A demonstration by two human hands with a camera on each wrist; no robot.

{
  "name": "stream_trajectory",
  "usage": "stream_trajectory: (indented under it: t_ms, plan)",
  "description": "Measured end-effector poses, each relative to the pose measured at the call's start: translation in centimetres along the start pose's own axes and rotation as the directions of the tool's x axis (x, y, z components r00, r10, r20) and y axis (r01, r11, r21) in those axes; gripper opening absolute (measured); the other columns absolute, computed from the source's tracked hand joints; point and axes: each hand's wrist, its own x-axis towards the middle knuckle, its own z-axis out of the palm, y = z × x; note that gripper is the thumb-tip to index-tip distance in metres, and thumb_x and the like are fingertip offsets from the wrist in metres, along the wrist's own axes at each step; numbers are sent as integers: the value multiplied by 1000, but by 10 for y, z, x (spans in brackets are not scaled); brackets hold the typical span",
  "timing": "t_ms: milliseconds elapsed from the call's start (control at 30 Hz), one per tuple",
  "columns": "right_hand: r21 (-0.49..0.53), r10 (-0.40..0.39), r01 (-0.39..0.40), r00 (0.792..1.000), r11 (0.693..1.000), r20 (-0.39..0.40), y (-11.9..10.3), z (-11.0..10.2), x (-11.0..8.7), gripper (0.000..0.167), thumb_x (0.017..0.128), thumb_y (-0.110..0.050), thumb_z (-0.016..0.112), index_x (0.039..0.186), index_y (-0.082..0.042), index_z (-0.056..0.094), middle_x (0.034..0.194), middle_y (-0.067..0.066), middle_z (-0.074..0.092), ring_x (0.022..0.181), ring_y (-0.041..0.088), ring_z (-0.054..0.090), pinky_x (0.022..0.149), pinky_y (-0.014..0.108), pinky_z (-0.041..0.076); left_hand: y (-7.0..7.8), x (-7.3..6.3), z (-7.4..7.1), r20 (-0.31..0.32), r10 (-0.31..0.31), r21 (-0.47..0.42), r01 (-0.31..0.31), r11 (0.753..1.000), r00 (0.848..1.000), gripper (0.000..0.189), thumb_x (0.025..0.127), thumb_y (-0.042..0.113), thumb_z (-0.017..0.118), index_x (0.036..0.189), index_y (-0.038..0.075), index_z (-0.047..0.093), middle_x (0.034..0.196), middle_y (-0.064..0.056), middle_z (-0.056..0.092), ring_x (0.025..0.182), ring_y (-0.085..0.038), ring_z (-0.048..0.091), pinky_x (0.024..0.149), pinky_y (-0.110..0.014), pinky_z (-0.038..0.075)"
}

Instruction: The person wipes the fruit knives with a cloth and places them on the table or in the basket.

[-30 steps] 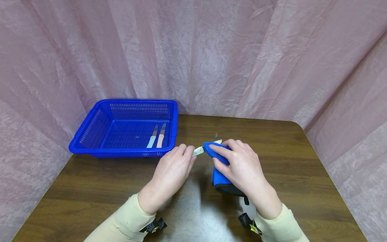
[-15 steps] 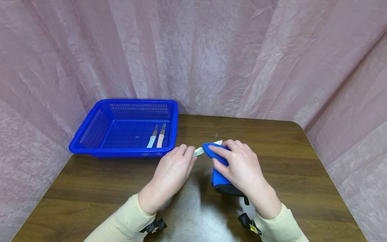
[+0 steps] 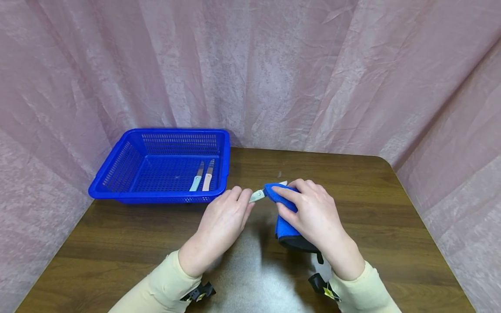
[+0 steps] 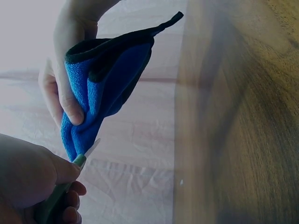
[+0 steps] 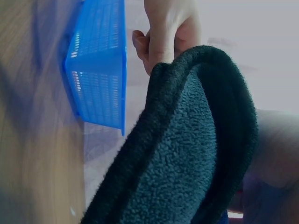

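Observation:
A small knife [image 3: 257, 196] with a pale green handle is held above the table by my left hand [image 3: 225, 217], its fingers and thumb wrapped round the handle. My right hand [image 3: 315, 211] pinches a folded blue cloth [image 3: 285, 224] with black edging round the blade. Only the blade's tip shows past the cloth, near the right fingers. In the left wrist view the cloth [image 4: 110, 77] hangs in folds, with a black loop at one corner. The cloth's dark border [image 5: 205, 53] fills much of the right wrist view, and the right fingers are hidden there.
At the left back of the wooden table [image 3: 391, 226] stands a blue plastic basket [image 3: 156, 198]. Inside it lie a knife with a light blue handle [image 3: 195, 183] and one with a pink handle [image 3: 207, 182]. A pink curtain [image 3: 274, 78] hangs behind the table.
My right hand and the cloth shift slightly along the blade, first toward the handle, then back toward the tip. The left hand stays almost still with the knife.

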Motion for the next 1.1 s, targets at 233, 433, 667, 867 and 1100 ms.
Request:
stream_trajectory:
  t_ms: [233,433,667,867,1100]
  plan:
    - [-12,25,-25,1000,1000,4,5,-1,1,38,95,-27,84,133,-26,83,114,6,75,104,29,68,88,51,56,0,1,-1,-2,0,2,0,1000,1000,22,104,18,79,113,3,66,86,-6,58,69,-25,59,57,-36,49]
    - [-20,44,-44,999,999,3,8,-3,1,37,96,-28,83,133,-26,83,115,6,75,104,30,68,86,51,57,0,1,-1,-4,-3,1,3,1000,1000,21,104,18,79,113,3,66,86,-6,58,69,-25,58,56,-36,49]
    - [-26,66,-66,998,997,5,13,-5,2,37,96,-28,82,133,-26,82,115,6,75,105,30,69,88,53,56,0,1,-2,-11,-5,-5,5,1000,1000,21,103,17,80,111,4,65,86,-6,59,68,-25,59,56,-37,49]
    - [-26,82,-82,997,996,-1,16,-6,2,37,96,-28,82,134,-25,82,115,7,75,105,31,69,88,53,56,0,1,-3,-13,-4,-8,4,1000,1000,20,103,16,79,110,4,65,85,-5,58,68,-25,58,56,-37,48]
    - [-27,98,-98,995,995,-3,19,-10,1,37,98,-26,79,134,-25,82,116,8,75,104,31,69,86,54,56,0,2,-3,-23,-4,-6,4,1000,1000,20,103,16,79,109,4,64,85,-5,57,68,-26,58,56,-37,48]
